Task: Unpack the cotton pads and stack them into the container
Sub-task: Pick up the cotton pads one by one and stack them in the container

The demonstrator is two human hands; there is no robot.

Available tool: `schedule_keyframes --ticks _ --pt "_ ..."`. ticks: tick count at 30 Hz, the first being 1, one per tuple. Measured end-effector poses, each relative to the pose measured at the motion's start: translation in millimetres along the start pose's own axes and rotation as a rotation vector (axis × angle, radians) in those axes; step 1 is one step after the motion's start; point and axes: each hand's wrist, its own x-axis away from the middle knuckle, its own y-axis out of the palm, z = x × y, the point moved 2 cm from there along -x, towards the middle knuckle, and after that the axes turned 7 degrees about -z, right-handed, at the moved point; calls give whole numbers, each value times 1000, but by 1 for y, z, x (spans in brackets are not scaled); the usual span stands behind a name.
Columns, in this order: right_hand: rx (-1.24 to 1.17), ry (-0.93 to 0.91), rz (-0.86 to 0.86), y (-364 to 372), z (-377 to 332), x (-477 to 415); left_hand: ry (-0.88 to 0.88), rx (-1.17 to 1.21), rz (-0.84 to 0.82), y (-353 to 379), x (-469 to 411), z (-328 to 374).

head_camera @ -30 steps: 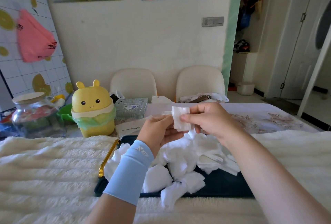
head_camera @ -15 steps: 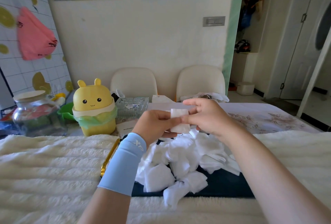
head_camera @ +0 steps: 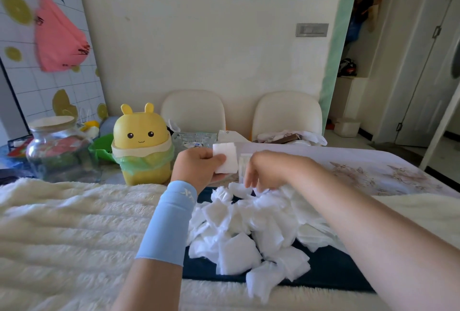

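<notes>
A small stack of white, square cotton pads (head_camera: 225,161) stands nearly upright in the left grip (head_camera: 199,169). It is pinched at its lower left side between thumb and fingers, with its edges flush. Below and to the right of that grip, a loose heap of white puffy packets (head_camera: 249,231) lies tumbled over a dark blue tray (head_camera: 331,268). The right grip (head_camera: 263,171), fingers hanging loose, hovers at the heap's far edge, just right of the held stack.
</notes>
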Motion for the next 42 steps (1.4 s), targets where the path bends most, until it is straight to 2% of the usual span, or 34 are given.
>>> schedule_keyframes --ticks 3,6,9,16,19,23,27,29,35,42 --pt "199 161 -144 8 -3 -21 4 -14 -15 2 -2 -4" --pt "276 265 -72 14 0 -36 14 -60 -28 6 -2 -6" --pt "204 182 11 10 1 -23 26 -84 -41 10 -2 -6" --pt "-722 -141 505 -8 24 40 5 -90 26 10 -2 -6" --pt "-1021 -233 575 -1 25 64 -13 -54 8 17 0 -5" --pt "-1260 -312 625 11 21 77 -88 93 -147 37 10 -3" --pt "-1207 -260 782 16 19 75 -152 292 -376 57 21 2" --pt "-1138 -226 873 18 20 73 -165 335 -431 63 23 3" --pt "-876 -173 1043 25 24 66 -195 467 -464 71 24 3" --pt "-740 -219 1049 26 23 64 -161 482 -444 71 20 3"
